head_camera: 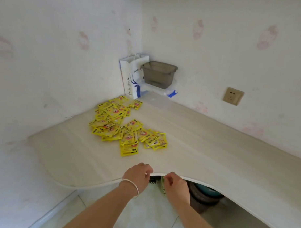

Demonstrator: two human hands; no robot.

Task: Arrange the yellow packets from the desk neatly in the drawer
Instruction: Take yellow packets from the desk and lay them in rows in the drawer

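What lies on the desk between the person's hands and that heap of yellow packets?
Nothing visible: only bare pale wooden desktop separates the left hand and right hand, both at the desk's front edge, from the scattered yellow packets.

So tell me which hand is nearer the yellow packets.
Left, slightly. The left hand sits at the desk's front edge, directly below the yellow packets; the right hand is lower and further right, under the edge.

Print is there but none can be read: the bag at the desk's back corner bears a small dark line and blue script, and the packets carry tiny blurred black strips
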